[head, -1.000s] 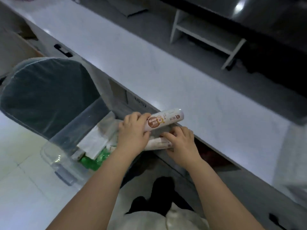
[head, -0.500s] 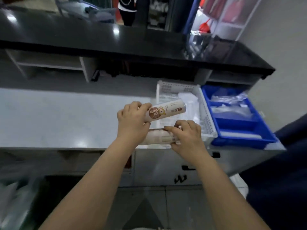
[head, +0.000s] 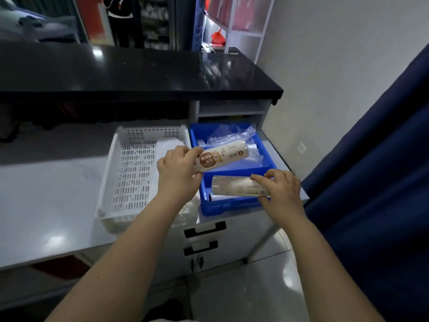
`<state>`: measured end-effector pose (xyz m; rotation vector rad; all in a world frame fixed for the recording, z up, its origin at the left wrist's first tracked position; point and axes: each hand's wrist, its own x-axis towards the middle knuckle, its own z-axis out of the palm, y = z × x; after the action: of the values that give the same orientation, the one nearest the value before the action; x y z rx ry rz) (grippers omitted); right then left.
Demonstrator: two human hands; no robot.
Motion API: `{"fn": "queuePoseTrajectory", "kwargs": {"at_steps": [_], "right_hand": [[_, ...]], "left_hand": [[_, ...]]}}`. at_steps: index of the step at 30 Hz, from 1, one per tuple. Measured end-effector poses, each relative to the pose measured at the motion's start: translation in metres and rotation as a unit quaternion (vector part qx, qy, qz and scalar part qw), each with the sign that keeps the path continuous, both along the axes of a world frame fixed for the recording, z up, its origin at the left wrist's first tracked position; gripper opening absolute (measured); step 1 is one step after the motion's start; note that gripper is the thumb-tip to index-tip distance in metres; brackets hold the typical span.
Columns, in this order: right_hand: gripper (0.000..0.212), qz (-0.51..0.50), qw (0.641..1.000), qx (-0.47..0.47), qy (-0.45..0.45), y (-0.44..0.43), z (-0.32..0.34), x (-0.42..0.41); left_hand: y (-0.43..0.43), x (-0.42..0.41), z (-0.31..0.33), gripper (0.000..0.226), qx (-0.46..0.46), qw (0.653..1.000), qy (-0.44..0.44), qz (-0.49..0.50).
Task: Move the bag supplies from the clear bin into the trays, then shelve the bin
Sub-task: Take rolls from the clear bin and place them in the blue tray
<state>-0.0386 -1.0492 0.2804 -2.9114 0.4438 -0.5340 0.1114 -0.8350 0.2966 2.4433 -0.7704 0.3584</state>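
The white roll (head: 221, 157) gripped by the left hand (head: 178, 171) carries a brown round label with Chinese characters and a large "10" beside it; the characters are too blurred to read. The second roll (head: 239, 189), under the right hand (head: 282, 190), bears only illegibly small print

A single wide-angle view from a camera worn on a person's head, looking forward and steeply down over both bare forearms. It sits close above a pale counter (head: 46, 196), facing a black upper ledge (head: 139, 73) and a white wall beyond. The lens bends straight edges near the frame's borders. The floor and the person's own lap fall along the bottom edge. No second view overlaps it.
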Motion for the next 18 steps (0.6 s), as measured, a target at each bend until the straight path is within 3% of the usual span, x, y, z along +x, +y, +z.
{"fn": "queuePoseTrajectory", "kwargs": {"at_steps": [9,18], "right_hand": [[0.054,0.03,0.996,0.024,0.081,-0.048,-0.03,0.076],[0.047,0.088,0.982,0.118,0.116,-0.077,-0.066,0.11]], "left_hand": [[-0.075,0.066,-0.02,0.058,0.035,0.998,0.022,-0.047],[-0.129,0.109,-0.043,0.058,0.028,0.996,0.044,-0.075]]}}
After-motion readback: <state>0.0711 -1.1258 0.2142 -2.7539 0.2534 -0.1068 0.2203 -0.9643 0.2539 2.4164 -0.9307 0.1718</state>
